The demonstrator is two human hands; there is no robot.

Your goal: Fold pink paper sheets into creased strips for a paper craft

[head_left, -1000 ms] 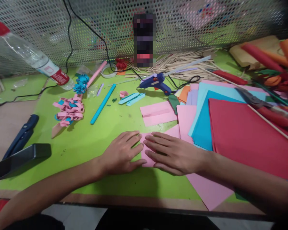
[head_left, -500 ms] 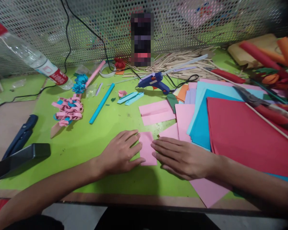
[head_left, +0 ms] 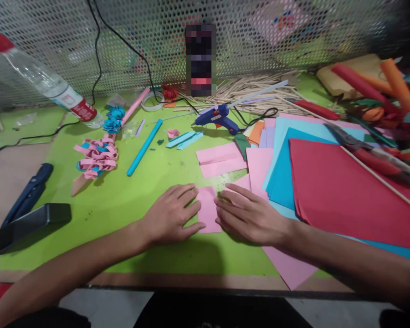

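A small pink paper piece (head_left: 207,210) lies flat on the green table top between my two hands. My left hand (head_left: 172,213) rests palm down at its left edge, fingers spread and touching it. From the other side, my right hand (head_left: 251,216) lies with stretched fingers along the right edge of the same piece. Just beyond is a larger pink paper (head_left: 221,159) with a crease or strip across it. More pink sheets (head_left: 290,269) lie partly under my right hand and forearm.
Red paper (head_left: 355,191) and blue paper (head_left: 282,182) are stacked at right, with pliers (head_left: 372,155) on top. A glue gun (head_left: 218,118), wooden sticks (head_left: 256,89) and a blue paper tube (head_left: 144,148) lie beyond. At left are a bottle (head_left: 51,84), a paper flower stem (head_left: 97,157) and a stapler (head_left: 27,193).
My right hand's fingers have shifted and spread, its index finger lifting apart from the others. My left hand stays nearly in place on the pink paper piece. The view has turned slightly right.
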